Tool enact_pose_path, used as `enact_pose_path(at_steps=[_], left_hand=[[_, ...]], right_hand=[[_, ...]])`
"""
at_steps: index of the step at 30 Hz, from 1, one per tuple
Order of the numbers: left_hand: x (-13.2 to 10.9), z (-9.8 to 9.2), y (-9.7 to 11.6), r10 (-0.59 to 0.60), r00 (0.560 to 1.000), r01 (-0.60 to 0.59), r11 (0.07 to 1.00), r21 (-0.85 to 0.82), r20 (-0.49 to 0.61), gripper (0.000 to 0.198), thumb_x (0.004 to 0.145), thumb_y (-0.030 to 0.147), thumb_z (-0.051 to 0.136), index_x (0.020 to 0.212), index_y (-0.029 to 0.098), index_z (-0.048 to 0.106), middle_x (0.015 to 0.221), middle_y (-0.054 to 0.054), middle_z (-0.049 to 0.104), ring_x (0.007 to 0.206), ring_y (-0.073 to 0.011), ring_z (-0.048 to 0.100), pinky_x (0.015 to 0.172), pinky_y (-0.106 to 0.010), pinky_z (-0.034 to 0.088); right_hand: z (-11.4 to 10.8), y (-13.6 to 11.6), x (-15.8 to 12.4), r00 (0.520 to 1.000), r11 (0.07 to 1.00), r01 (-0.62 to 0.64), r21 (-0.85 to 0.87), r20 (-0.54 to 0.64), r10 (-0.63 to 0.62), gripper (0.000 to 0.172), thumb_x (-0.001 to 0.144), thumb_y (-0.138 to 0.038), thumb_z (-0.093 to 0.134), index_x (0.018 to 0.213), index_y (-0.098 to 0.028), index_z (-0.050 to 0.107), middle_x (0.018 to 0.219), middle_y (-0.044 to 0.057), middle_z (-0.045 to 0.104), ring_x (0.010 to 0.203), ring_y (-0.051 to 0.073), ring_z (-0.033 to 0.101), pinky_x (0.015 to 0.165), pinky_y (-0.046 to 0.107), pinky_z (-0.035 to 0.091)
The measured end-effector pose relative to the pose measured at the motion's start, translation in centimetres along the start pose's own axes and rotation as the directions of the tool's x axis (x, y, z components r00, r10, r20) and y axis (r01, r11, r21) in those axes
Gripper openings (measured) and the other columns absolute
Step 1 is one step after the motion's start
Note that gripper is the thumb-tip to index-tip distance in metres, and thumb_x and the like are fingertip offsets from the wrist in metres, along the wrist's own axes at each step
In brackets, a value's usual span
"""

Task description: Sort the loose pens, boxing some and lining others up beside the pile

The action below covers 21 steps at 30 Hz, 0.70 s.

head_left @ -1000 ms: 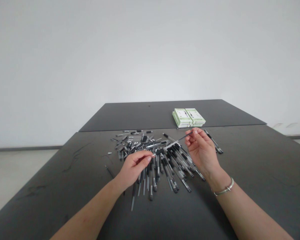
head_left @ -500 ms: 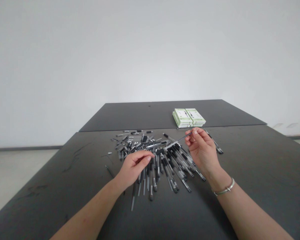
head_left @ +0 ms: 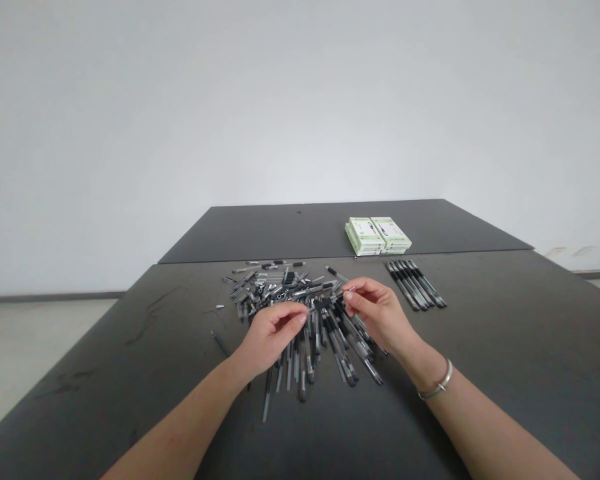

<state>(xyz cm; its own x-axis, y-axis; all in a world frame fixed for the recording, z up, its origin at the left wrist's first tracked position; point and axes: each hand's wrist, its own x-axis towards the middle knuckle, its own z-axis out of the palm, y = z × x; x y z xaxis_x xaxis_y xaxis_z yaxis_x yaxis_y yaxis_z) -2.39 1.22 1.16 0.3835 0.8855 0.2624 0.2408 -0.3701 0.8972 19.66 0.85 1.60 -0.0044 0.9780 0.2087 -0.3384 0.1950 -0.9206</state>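
Over a heap of pen parts, my left hand (head_left: 273, 333) pinches one end of a clear pen barrel with a black grip (head_left: 323, 304). My right hand (head_left: 380, 310) is closed, thumb against forefinger, at the barrel's other end. Between its fingertips is the tail of a thin pen refill (head_left: 349, 289), most of which is hidden by the barrel and the fingers. Below and around both hands lie loose pen barrels (head_left: 335, 347), refills and caps (head_left: 280, 293), fanned out on the dark table.
Several capped pens (head_left: 415, 283) lie side by side in a row to the right of the heap. Green and white boxes (head_left: 379, 235) are stacked farther back. A lone refill (head_left: 220, 343) and a small pale tip (head_left: 220, 307) lie left of the heap on the dark table (head_left: 505, 347).
My right hand has moved left and down toward my left hand, and the refill has slid into the barrel. The pen row on the right is now uncovered. My left hand stays in place.
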Motion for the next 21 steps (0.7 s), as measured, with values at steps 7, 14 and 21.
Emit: enact_pose_path(at_steps=[7, 14, 21], left_hand=[[0.02, 0.1, -0.29, -0.013, 1.0, 0.014, 1.0, -0.013, 0.012, 0.021, 0.086, 0.029, 0.058, 0.094, 0.017, 0.073, 0.091, -0.006, 0.074, 0.083, -0.0184, 0.066, 0.079, -0.03, 0.051], [0.13, 0.05, -0.07, -0.025, 1.0, 0.025, 1.0, -0.019, -0.001, 0.022, 0.086, 0.031, 0.058, 0.093, 0.016, 0.073, 0.091, -0.006, 0.074, 0.082, -0.0184, 0.066, 0.079, -0.03, 0.051], [0.06, 0.14, 0.03, -0.05, 0.999, 0.05, 0.998, -0.037, -0.003, 0.023, 0.085, 0.035, 0.061, 0.092, 0.017, 0.074, 0.088, -0.006, 0.073, 0.08, -0.0185, 0.064, 0.075, -0.03, 0.05]], right_hand=[[0.3, 0.54, -0.22, 0.998, 0.999, -0.04, -0.025, 0.052, 0.041, 0.016, 0.068, -0.027, 0.082, 0.082, -0.021, 0.076, 0.065, -0.001, 0.067, 0.052, 0.008, 0.052, 0.049, 0.021, 0.045], [0.51, -0.17, -0.32, 0.995, 0.995, -0.094, 0.036, 0.049, 0.092, 0.018, 0.073, -0.032, 0.079, 0.084, -0.019, 0.078, 0.073, 0.004, 0.073, 0.056, 0.01, 0.058, 0.051, 0.021, 0.047], [0.27, 0.4, -0.27, 0.999, 0.998, -0.036, -0.052, 0.033, 0.038, 0.017, 0.073, -0.033, 0.078, 0.084, -0.02, 0.077, 0.072, 0.003, 0.072, 0.056, 0.01, 0.056, 0.052, 0.023, 0.046]])
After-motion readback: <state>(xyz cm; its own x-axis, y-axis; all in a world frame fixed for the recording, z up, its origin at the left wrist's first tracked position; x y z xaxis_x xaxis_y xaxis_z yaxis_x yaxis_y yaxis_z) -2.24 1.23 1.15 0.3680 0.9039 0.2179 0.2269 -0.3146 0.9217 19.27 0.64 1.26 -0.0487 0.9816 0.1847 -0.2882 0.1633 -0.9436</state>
